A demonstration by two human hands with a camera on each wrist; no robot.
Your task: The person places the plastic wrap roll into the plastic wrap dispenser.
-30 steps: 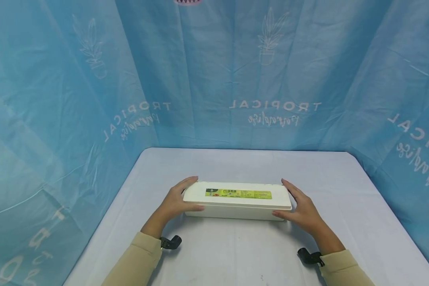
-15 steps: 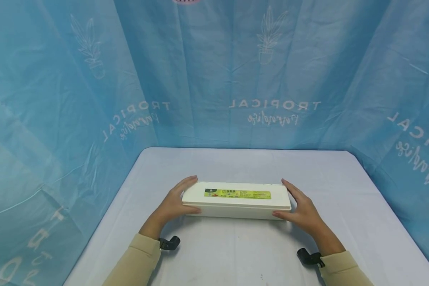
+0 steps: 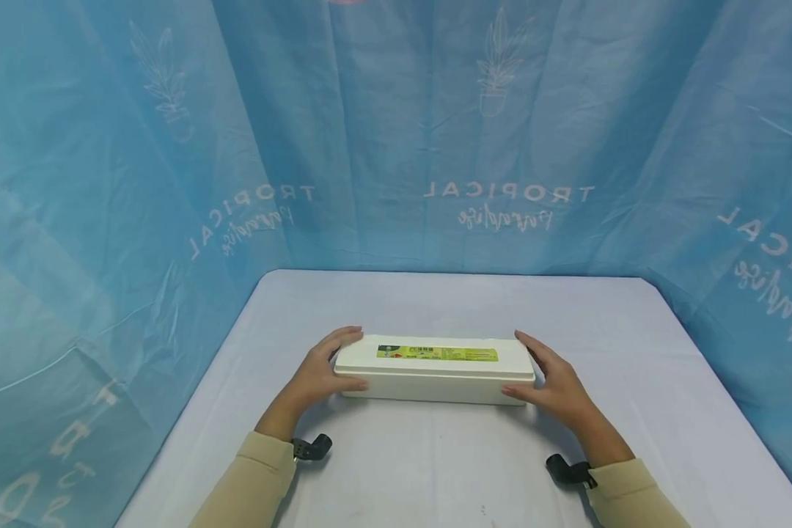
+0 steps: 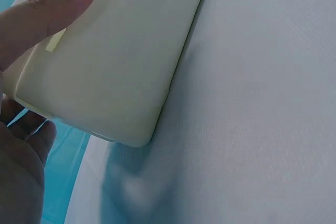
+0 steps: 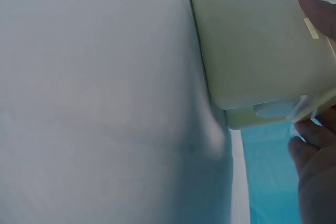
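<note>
A long white box (image 3: 435, 375) with a lid and a green-yellow label (image 3: 438, 353) lies crosswise on the white table (image 3: 435, 462). My left hand (image 3: 317, 374) grips its left end, thumb on the front face and fingers round the end. My right hand (image 3: 554, 381) grips the right end the same way. In the left wrist view the thumb (image 4: 47, 9) lies on the box (image 4: 115, 66). The right wrist view has the box (image 5: 252, 40) close up, my right hand's fingers (image 5: 315, 166) beside its end. Whether the box still touches the table is unclear.
Blue curtains (image 3: 501, 147) printed with plants and "TROPICAL" close in the table on the back, left and right. Black camera mounts (image 3: 312, 447) sit at both beige-sleeved wrists. The table's rounded far corners lie close to the curtains.
The box and both hands have shifted slightly away from me along the table. The grip at both ends looks the same.
</note>
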